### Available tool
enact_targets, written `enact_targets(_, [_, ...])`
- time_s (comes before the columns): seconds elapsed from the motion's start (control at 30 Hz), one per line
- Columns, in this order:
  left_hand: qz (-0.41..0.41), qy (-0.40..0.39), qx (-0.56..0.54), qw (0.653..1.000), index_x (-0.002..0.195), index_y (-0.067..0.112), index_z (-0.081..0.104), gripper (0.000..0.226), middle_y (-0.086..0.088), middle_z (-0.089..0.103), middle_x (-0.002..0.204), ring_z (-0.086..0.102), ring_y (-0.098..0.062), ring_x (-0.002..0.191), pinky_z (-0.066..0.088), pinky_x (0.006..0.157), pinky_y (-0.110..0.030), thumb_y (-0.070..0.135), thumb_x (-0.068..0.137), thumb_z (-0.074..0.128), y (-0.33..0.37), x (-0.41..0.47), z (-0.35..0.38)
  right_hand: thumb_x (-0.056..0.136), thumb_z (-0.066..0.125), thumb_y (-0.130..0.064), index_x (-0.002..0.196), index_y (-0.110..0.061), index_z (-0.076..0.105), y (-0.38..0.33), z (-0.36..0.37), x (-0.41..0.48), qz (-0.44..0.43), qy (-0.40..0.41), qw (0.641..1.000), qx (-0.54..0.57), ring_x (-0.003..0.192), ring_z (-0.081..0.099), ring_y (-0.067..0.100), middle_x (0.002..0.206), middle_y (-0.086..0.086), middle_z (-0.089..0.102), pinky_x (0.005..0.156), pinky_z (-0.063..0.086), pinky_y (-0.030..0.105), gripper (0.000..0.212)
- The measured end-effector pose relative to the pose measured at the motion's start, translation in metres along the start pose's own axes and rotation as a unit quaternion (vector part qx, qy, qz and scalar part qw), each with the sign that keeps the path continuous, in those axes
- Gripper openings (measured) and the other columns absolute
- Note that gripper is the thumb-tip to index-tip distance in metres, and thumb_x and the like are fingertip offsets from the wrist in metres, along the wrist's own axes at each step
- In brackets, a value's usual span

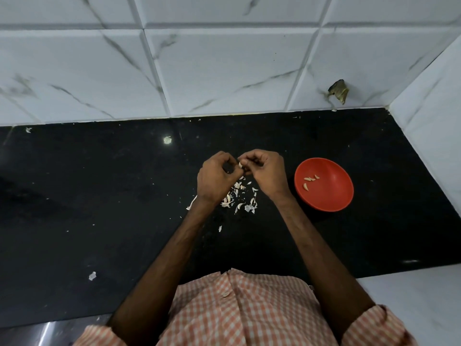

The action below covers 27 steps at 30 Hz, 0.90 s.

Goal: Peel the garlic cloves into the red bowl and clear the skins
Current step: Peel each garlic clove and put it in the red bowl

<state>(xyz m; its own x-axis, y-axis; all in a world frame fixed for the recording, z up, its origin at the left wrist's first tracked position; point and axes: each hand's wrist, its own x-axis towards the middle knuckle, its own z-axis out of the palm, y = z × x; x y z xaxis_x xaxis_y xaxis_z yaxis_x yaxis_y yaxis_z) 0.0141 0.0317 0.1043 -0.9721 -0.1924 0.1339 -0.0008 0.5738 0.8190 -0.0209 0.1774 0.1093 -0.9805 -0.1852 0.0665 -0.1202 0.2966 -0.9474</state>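
Holding one garlic clove point(240, 165) between both hands above the middle of the black counter point(99, 196). My left hand point(217, 178) has its fingers curled in and pinches the clove from the left. My right hand point(267, 171) is curled the same way and pinches it from the right, so the fingertips of both hands meet on it. Only a pale sliver of the clove shows between them, too little to tell its long axis or how much skin remains.

The red bowl point(334, 196) stands on the counter to the right of my right hand, near it but not touching, toward the counter's right edge. Four peeled cloves point(309, 179) lie in its left half. My right hand is the nearer one, so I judge the drop to be a short carry rightward over the bowl's left rim.

The skins point(240, 198) lie scattered on the counter directly under and just nearer to me than my hands. A few stray flakes lie toward the near and left edges. Clearing them is not yet begun.

No brand, label or readable writing is visible on the bowl, the counter or the tiled wall point(224, 71).
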Motion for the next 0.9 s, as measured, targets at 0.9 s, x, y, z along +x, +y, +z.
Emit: enact_targets(0.9, [-0.042, -0.001, -0.297, 0.954, 0.104, -0.001, 0.065, 0.011, -0.016, 0.07, 0.091, 0.07, -0.021, 0.075, 0.06, 0.054, -0.037, 0.007, 0.097, 0.064, 0.002, -0.007, 0.003, 0.092, 0.07, -0.005, 0.091, -0.008, 0.07, -0.003, 0.004, -0.01, -0.02, 0.029, 0.999, 0.027, 0.079, 0.073, 0.019, 0.086, 0.003, 0.072, 0.071, 0.063, 0.035, 0.003])
